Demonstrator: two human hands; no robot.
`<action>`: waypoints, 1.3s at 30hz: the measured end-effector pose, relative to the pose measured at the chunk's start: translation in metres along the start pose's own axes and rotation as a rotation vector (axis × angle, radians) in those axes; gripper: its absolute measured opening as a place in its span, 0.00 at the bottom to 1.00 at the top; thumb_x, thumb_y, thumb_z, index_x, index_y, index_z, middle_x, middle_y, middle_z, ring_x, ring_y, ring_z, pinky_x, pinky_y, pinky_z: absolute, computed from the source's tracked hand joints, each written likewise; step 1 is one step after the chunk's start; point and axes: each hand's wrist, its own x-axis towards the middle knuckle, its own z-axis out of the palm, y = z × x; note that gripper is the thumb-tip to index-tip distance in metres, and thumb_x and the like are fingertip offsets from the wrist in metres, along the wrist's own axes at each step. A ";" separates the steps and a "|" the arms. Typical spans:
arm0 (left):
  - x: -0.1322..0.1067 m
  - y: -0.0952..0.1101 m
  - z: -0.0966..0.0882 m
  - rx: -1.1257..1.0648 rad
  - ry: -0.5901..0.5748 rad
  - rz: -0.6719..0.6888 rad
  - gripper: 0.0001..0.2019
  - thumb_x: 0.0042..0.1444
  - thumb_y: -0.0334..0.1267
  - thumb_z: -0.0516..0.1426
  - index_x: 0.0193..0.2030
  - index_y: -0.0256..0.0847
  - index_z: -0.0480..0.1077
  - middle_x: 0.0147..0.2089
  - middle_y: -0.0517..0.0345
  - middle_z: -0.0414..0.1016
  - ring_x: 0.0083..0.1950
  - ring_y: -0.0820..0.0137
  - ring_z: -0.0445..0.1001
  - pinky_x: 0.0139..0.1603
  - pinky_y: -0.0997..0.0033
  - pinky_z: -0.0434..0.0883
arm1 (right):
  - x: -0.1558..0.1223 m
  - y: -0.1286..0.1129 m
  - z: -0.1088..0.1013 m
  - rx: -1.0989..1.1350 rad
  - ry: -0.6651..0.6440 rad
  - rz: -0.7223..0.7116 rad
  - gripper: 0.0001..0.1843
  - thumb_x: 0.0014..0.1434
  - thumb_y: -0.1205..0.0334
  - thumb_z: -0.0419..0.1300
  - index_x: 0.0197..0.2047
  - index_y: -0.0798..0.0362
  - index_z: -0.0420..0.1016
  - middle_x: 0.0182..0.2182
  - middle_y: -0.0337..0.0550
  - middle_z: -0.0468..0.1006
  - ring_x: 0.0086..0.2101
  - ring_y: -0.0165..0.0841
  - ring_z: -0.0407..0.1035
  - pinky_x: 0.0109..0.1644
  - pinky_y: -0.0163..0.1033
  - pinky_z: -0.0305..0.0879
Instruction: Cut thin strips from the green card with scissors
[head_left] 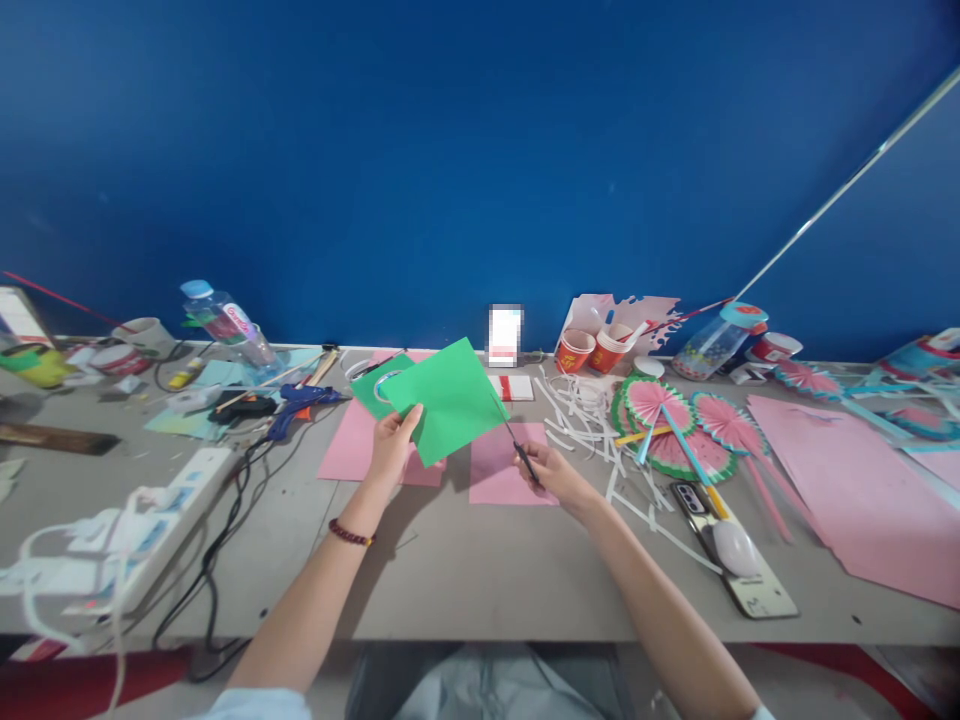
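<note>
My left hand (395, 440) pinches the lower left edge of a sheet of green paper (454, 402), which is held tilted above the table. My right hand (553, 474) is closed round the dark handles of a pair of scissors (525, 460). The scissor blades point up and left and meet the right edge of the green sheet; whether they have cut into it I cannot tell. Below, a pink sheet (499, 480) lies on the table, and another pink sheet (341, 450) lies to the left, with a second green piece (367, 390) behind my left hand.
White paper strips (622, 450) and pink-green paper fans (675, 425) lie to the right, near a phone (757, 585). Paper cups (576, 350) stand by the blue wall. On the left are a power strip (169, 530), black cables, a blue glue gun (296, 408) and a tilted bottle (232, 325).
</note>
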 end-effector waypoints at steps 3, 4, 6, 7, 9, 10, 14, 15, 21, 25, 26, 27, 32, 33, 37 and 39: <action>-0.001 0.002 0.002 0.008 0.015 0.002 0.20 0.31 0.51 0.69 0.26 0.36 0.75 0.31 0.54 0.79 0.31 0.67 0.74 0.33 0.70 0.71 | 0.001 0.000 0.000 -0.003 0.005 0.007 0.20 0.45 0.45 0.64 0.31 0.52 0.64 0.15 0.26 0.59 0.14 0.20 0.51 0.15 0.27 0.42; -0.001 0.003 0.002 0.009 0.016 0.002 0.21 0.31 0.51 0.69 0.26 0.37 0.75 0.30 0.54 0.79 0.32 0.67 0.75 0.33 0.70 0.72 | 0.002 0.001 0.000 -0.005 0.006 0.010 0.21 0.45 0.45 0.64 0.31 0.52 0.64 0.15 0.26 0.59 0.14 0.20 0.50 0.15 0.27 0.42; -0.001 0.003 0.003 0.010 0.011 -0.001 0.21 0.31 0.52 0.69 0.26 0.37 0.75 0.30 0.54 0.79 0.31 0.66 0.75 0.32 0.69 0.72 | 0.002 0.001 0.000 -0.011 0.011 0.015 0.21 0.45 0.45 0.64 0.31 0.52 0.64 0.14 0.26 0.59 0.14 0.20 0.50 0.15 0.27 0.42; -0.001 0.004 0.003 0.009 0.010 -0.003 0.21 0.31 0.52 0.69 0.26 0.37 0.75 0.30 0.54 0.79 0.31 0.66 0.75 0.32 0.69 0.72 | 0.002 0.001 0.000 -0.016 0.013 0.015 0.21 0.45 0.45 0.64 0.31 0.52 0.65 0.14 0.26 0.59 0.14 0.20 0.51 0.15 0.27 0.42; -0.002 0.004 0.003 0.005 0.011 -0.005 0.21 0.30 0.52 0.69 0.26 0.37 0.75 0.30 0.54 0.79 0.30 0.67 0.75 0.32 0.69 0.72 | 0.001 0.000 0.000 -0.025 0.021 0.012 0.20 0.45 0.45 0.64 0.31 0.52 0.65 0.15 0.27 0.60 0.14 0.20 0.51 0.15 0.26 0.42; -0.002 0.005 0.004 0.004 0.014 -0.006 0.21 0.30 0.52 0.69 0.26 0.37 0.75 0.30 0.54 0.79 0.30 0.67 0.75 0.32 0.69 0.72 | 0.001 0.000 0.000 -0.031 0.027 0.012 0.20 0.45 0.45 0.64 0.30 0.53 0.65 0.15 0.27 0.60 0.14 0.20 0.51 0.15 0.26 0.42; -0.003 0.006 0.004 -0.001 0.019 -0.009 0.20 0.30 0.51 0.69 0.25 0.37 0.75 0.28 0.55 0.78 0.29 0.67 0.75 0.30 0.70 0.71 | 0.000 -0.002 0.001 -0.035 0.043 0.012 0.20 0.45 0.46 0.64 0.29 0.52 0.65 0.15 0.27 0.60 0.14 0.20 0.51 0.14 0.26 0.42; -0.003 0.006 0.004 0.000 0.022 -0.008 0.20 0.30 0.51 0.69 0.25 0.37 0.75 0.27 0.55 0.78 0.29 0.67 0.75 0.30 0.70 0.71 | 0.000 -0.002 0.001 -0.034 0.045 0.012 0.20 0.45 0.46 0.64 0.29 0.52 0.65 0.15 0.27 0.60 0.14 0.20 0.51 0.14 0.26 0.42; 0.000 0.002 0.002 0.000 0.013 0.003 0.19 0.32 0.51 0.69 0.25 0.37 0.74 0.27 0.56 0.78 0.29 0.67 0.75 0.30 0.70 0.72 | 0.000 -0.003 0.000 -0.044 0.046 0.032 0.19 0.45 0.47 0.64 0.29 0.52 0.64 0.14 0.27 0.61 0.14 0.19 0.50 0.15 0.26 0.41; 0.000 0.000 0.001 -0.002 0.018 0.008 0.19 0.32 0.50 0.69 0.26 0.37 0.75 0.29 0.55 0.79 0.30 0.67 0.75 0.31 0.70 0.72 | 0.001 -0.001 -0.001 -0.052 0.044 0.025 0.19 0.47 0.47 0.64 0.29 0.52 0.64 0.15 0.27 0.61 0.14 0.20 0.51 0.15 0.26 0.42; 0.000 0.001 0.001 -0.003 0.022 0.006 0.19 0.32 0.50 0.69 0.26 0.37 0.75 0.28 0.55 0.78 0.30 0.67 0.75 0.30 0.71 0.72 | 0.002 0.000 -0.001 -0.053 0.043 0.023 0.19 0.47 0.47 0.63 0.30 0.52 0.64 0.15 0.27 0.61 0.14 0.20 0.51 0.15 0.26 0.42; 0.000 0.001 0.002 -0.006 0.022 0.002 0.20 0.32 0.51 0.69 0.26 0.37 0.75 0.28 0.55 0.78 0.30 0.67 0.75 0.30 0.71 0.72 | 0.002 0.001 -0.001 -0.054 0.042 0.023 0.19 0.47 0.47 0.63 0.29 0.52 0.64 0.15 0.27 0.60 0.14 0.20 0.51 0.15 0.26 0.42; -0.002 0.005 0.004 -0.013 0.026 -0.015 0.21 0.30 0.51 0.69 0.25 0.36 0.75 0.28 0.55 0.79 0.30 0.67 0.76 0.30 0.71 0.72 | 0.003 0.002 -0.001 -0.062 0.050 0.036 0.19 0.46 0.47 0.63 0.29 0.52 0.64 0.14 0.27 0.60 0.14 0.19 0.50 0.15 0.26 0.42; -0.002 0.005 0.004 -0.011 0.027 -0.016 0.21 0.31 0.51 0.69 0.26 0.36 0.74 0.28 0.55 0.79 0.30 0.67 0.76 0.30 0.71 0.72 | 0.003 0.002 -0.001 -0.062 0.053 0.037 0.19 0.46 0.47 0.64 0.29 0.52 0.64 0.14 0.27 0.60 0.13 0.19 0.50 0.15 0.26 0.42; -0.002 0.004 0.003 -0.022 0.016 -0.016 0.20 0.32 0.50 0.69 0.26 0.35 0.75 0.28 0.55 0.79 0.28 0.69 0.75 0.30 0.71 0.72 | 0.001 -0.001 0.000 -0.051 0.060 0.038 0.19 0.45 0.47 0.64 0.28 0.52 0.63 0.13 0.26 0.60 0.13 0.19 0.50 0.15 0.26 0.41; -0.002 0.003 0.002 -0.032 0.010 -0.021 0.19 0.32 0.49 0.69 0.27 0.36 0.75 0.29 0.55 0.79 0.28 0.69 0.75 0.30 0.71 0.72 | 0.001 -0.002 0.001 -0.046 0.061 0.035 0.19 0.45 0.48 0.64 0.28 0.52 0.62 0.13 0.27 0.60 0.13 0.19 0.50 0.15 0.26 0.41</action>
